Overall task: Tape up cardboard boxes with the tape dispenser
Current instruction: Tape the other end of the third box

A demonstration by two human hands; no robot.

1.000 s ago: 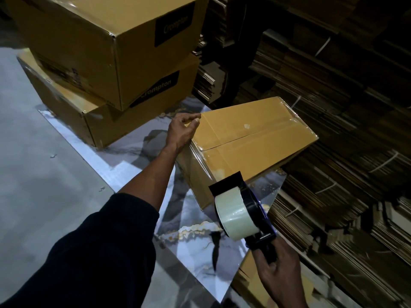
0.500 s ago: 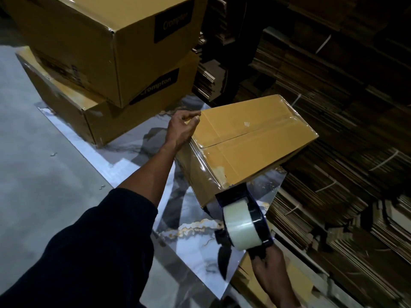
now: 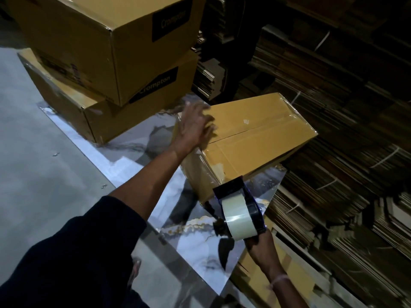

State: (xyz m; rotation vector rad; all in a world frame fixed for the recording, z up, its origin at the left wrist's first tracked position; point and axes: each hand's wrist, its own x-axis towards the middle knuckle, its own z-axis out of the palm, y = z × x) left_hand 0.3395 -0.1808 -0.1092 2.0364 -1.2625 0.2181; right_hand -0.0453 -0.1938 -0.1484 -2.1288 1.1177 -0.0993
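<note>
A small brown cardboard box [image 3: 255,138] lies tilted on a marble-patterned sheet [image 3: 155,138], its flaps closed and glossy clear tape over its near end and top seam. My left hand [image 3: 194,127] is blurred at the box's left corner, fingers spread against it. My right hand [image 3: 260,243] grips the handle of a dark tape dispenser [image 3: 240,210] loaded with a roll of clear tape. The dispenser's front edge meets the lower near corner of the box.
Two larger brown boxes [image 3: 115,52] marked with a black label are stacked at the back left on the sheet. Bundles of flattened cardboard [image 3: 344,130] fill the right side and back. Grey floor [image 3: 33,174] lies to the left. A flat brown carton [image 3: 278,278] sits under my right wrist.
My left hand has let go of its grip on the box's left edge and now moves across that corner with fingers spread. The dispenser stays at the box's lower near corner.
</note>
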